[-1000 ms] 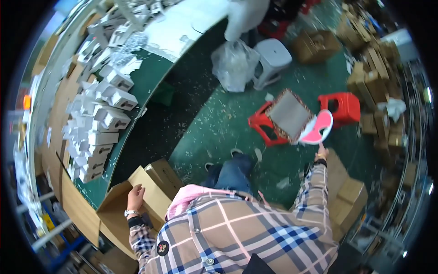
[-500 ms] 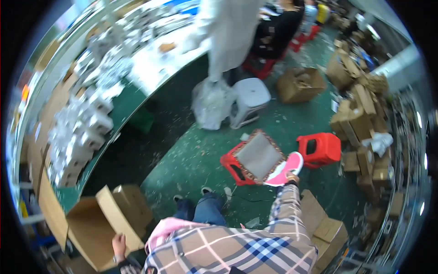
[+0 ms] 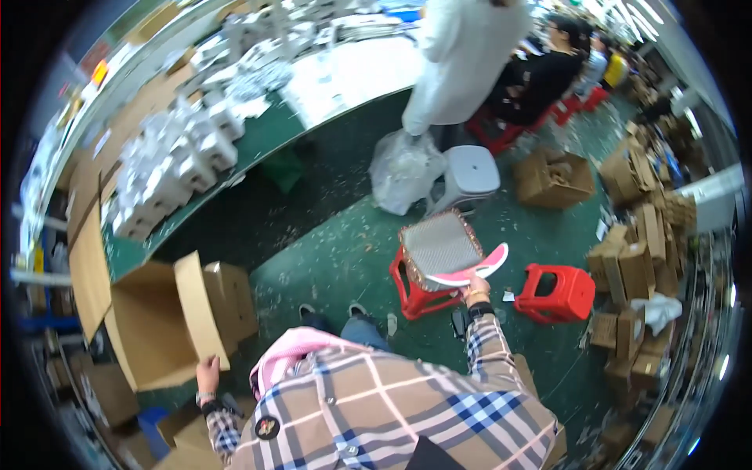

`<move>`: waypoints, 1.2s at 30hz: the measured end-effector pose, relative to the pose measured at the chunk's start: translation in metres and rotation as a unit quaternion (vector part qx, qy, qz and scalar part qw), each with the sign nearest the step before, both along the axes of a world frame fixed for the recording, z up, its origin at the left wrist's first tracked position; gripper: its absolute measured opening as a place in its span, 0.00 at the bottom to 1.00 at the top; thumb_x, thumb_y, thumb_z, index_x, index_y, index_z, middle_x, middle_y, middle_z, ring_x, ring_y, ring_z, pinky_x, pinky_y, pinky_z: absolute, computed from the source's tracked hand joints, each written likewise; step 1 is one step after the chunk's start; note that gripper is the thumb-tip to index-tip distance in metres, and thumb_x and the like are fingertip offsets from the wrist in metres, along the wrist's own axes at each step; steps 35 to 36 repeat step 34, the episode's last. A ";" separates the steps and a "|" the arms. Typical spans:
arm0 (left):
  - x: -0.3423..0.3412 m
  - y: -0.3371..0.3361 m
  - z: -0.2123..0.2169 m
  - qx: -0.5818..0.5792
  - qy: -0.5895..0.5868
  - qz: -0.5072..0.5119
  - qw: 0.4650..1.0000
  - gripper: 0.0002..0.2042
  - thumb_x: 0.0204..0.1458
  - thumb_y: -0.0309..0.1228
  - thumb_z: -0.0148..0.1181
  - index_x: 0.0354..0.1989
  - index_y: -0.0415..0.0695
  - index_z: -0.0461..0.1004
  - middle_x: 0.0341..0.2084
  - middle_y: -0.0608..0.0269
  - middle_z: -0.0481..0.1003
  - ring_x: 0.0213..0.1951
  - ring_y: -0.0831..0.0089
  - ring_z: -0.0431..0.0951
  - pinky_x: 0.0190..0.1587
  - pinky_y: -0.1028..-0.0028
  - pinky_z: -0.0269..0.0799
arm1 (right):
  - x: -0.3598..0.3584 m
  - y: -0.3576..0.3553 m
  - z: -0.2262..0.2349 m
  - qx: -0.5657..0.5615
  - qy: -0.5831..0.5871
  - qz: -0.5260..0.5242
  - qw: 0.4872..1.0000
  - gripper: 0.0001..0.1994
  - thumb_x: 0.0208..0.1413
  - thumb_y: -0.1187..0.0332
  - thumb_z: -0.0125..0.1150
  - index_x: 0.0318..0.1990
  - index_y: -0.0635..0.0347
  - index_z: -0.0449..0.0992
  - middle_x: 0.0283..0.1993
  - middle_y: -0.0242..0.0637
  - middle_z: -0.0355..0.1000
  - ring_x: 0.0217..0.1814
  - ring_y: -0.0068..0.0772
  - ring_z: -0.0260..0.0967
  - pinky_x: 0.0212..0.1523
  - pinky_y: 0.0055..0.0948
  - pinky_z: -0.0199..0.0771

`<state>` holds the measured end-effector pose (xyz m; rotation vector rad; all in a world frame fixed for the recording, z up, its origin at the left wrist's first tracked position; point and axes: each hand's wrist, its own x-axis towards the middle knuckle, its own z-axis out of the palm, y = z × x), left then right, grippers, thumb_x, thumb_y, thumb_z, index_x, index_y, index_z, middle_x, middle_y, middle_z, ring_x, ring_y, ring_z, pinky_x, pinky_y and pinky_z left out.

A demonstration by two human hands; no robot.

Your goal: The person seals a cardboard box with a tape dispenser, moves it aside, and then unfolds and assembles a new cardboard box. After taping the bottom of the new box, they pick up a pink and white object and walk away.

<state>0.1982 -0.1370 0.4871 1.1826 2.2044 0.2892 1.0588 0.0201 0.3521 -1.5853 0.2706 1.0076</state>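
My right hand (image 3: 475, 290) grips one end of a flat, pink thing with a white border (image 3: 478, 269), its kind unclear, seen nearly edge-on. It is held over the near edge of a grey square cushion with a patterned rim (image 3: 440, 241), which lies on a red plastic stool (image 3: 419, 301). At the lower left, my left hand (image 3: 208, 374) has its fingers closed at the bottom corner of a flap of a large open cardboard box (image 3: 149, 325). No contents show in the visible part of that box.
A second red stool (image 3: 554, 292) stands to the right. Ahead are a grey stool (image 3: 472, 171), a clear plastic bag (image 3: 403, 172) and an open carton (image 3: 554, 178). A person in a white coat (image 3: 470, 63) stands by the long workbench (image 3: 345, 82). Cartons (image 3: 638, 258) pile along the right.
The pink thing has swung left and tilted from flat to nearly edge-on, over the cushion. My left hand stays at the box flap. My view has shifted, so the surroundings sit differently.
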 end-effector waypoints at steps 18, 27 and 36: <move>-0.055 0.077 0.034 0.096 -0.109 0.032 0.989 0.16 0.62 0.35 0.61 0.51 0.35 0.78 0.43 0.48 0.82 0.44 0.67 0.84 0.48 0.71 0.76 | -0.385 0.185 -0.033 0.022 0.083 0.129 0.988 0.13 0.55 0.82 0.61 0.47 0.63 0.73 0.45 0.41 0.74 0.47 0.47 0.77 0.51 0.51 0.82; -0.122 0.159 -0.052 -0.073 -0.100 -0.274 0.954 0.25 0.60 0.55 0.55 0.56 0.50 0.80 0.68 0.50 0.65 0.66 0.48 0.67 0.68 0.59 0.62 | -0.465 0.151 -0.072 -0.034 0.158 0.162 0.974 0.14 0.61 0.80 0.55 0.54 0.64 0.72 0.54 0.48 0.73 0.58 0.51 0.73 0.58 0.57 0.78; -0.141 0.140 -0.119 -0.217 -0.029 -0.230 0.948 0.35 0.54 0.65 0.56 0.67 0.59 0.70 0.78 0.54 0.29 0.77 0.46 0.30 0.67 0.25 0.39 | -0.432 0.145 -0.077 -0.142 0.285 0.271 0.908 0.21 0.68 0.71 0.52 0.67 0.56 0.63 0.70 0.49 0.63 0.73 0.58 0.59 0.72 0.69 0.53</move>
